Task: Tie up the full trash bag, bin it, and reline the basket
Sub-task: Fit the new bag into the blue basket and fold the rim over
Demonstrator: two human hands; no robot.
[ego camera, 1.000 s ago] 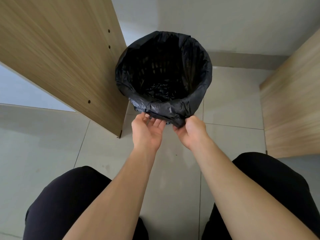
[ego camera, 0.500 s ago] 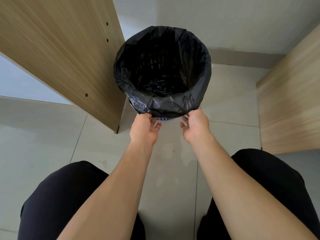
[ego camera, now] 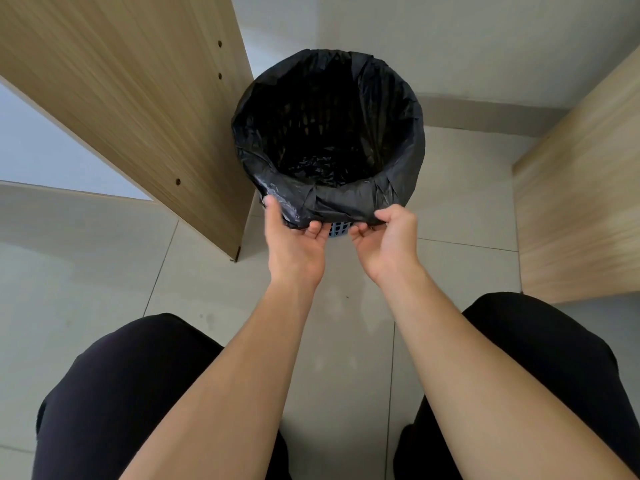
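The black bag (ego camera: 329, 133) lines the basket (ego camera: 337, 229), its mouth folded outward over the rim and hanging as a cuff down the outside wall; only a small patch of blue lattice shows beneath the cuff on the near side. The film looks thin, soft and light, likely to crease, slide and tear under a sharp pull, so it is best taken by the doubled cuff edge rather than by a single layer. The inside appears dark and nearly empty, with crumpled film at the bottom, which suggests the relining step is close to finished. The basket stands on the tiled floor (ego camera: 104, 271), just beside a wooden panel (ego camera: 138, 98) on the left and well apart from a second wooden panel (ego camera: 581, 202) on the right. The left hand (ego camera: 294, 237) is partly curled, thumb laid on the cuff's outer face and fingers tucked under its lower edge. The right hand (ego camera: 389, 237) mirrors it at the near-right edge, thumb on top of the cuff, fingers curled beneath. Both hands meet the bag at its nearest point.
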